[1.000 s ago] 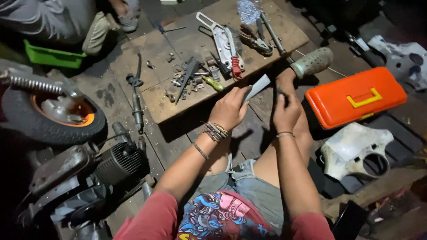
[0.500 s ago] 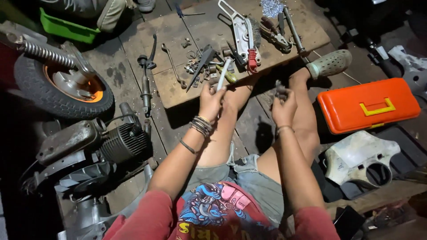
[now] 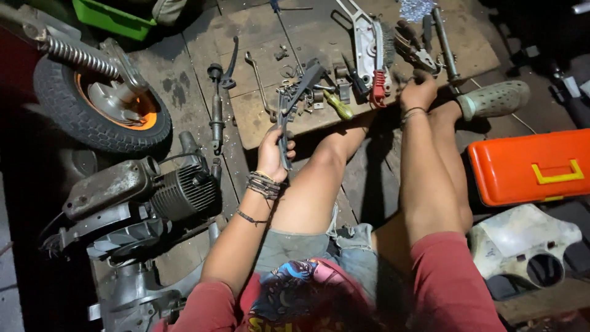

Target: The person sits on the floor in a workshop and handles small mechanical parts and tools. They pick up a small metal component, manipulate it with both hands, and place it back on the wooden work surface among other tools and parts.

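Observation:
I sit on a wooden floor facing a brown board point(image 3: 258, 117) strewn with tools and small metal parts. My left hand point(image 3: 274, 155), with bracelets at the wrist, grips the lower end of a long dark metal tool point(image 3: 284, 129) that points up toward the board's near edge. My right hand point(image 3: 418, 92) rests, fingers curled, at the board's right front edge beside pliers point(image 3: 413, 48) and a red-tipped metal bracket point(image 3: 375, 55); what it holds is hidden. A yellow-green handled screwdriver point(image 3: 338, 106) lies between both hands.
A small engine point(image 3: 153, 197) sits at my left, a wheel with an orange hub point(image 3: 104, 104) and spring behind it. An orange toolbox point(image 3: 531, 166) and a white plastic cover point(image 3: 522, 246) lie at my right. A green tray point(image 3: 114, 18) stands far left.
My left hand has dropped the pale flat piece, swung left and taken the long dark tool. My right hand reached forward to the board's right edge. The view shifted left.

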